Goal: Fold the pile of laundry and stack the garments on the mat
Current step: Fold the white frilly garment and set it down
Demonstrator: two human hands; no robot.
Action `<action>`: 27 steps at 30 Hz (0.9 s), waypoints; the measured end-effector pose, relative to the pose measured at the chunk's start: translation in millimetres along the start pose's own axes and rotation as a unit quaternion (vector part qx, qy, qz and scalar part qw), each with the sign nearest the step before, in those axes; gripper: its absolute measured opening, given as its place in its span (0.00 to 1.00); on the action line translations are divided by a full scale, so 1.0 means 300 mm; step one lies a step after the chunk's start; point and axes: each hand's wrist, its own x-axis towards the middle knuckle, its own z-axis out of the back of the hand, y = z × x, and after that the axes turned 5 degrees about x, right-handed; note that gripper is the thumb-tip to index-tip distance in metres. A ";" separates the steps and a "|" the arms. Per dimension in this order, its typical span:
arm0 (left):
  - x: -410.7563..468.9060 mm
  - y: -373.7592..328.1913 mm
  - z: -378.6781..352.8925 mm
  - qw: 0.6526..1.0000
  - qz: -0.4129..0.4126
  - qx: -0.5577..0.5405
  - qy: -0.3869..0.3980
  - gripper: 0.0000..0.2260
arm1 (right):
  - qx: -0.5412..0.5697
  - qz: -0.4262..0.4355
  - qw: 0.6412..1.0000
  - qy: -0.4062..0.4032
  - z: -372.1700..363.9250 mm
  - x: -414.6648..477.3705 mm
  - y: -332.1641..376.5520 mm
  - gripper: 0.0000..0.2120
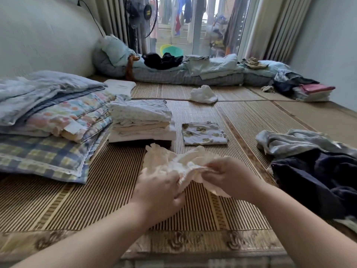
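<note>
A small crumpled cream garment (170, 161) is held just above the striped bamboo mat (108, 194). My left hand (160, 188) grips its near left edge, and my right hand (226, 176) pinches its right side. Beyond them stands a stack of folded pale garments (142, 122). Right of the stack lies a single folded white piece with olive prints (203, 133). A loose pile of grey and dark navy laundry (313, 167) sits on the mat at the right. A crumpled white item (203, 94) lies farther back.
Folded quilts and a plaid pillow (44, 120) fill the left side. Rolled bedding (185, 72) runs along the window at the back, with a fan (143, 14) behind it. More folded clothes (311, 91) sit in the far right corner.
</note>
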 end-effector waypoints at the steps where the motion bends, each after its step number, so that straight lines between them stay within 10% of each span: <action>1: 0.011 -0.004 0.021 1.000 0.000 -0.008 -0.023 0.09 | -0.002 0.015 1.000 -0.021 0.020 0.000 0.029 0.04; 12: 0.192 0.169 0.610 0.982 -0.031 -0.077 -0.168 0.03 | 0.051 0.009 0.977 -0.205 0.428 0.063 0.360 0.09; 27: 0.179 0.076 0.995 0.968 0.138 -0.210 -0.029 0.05 | 0.060 -0.023 0.945 -0.321 0.451 0.041 0.597 0.12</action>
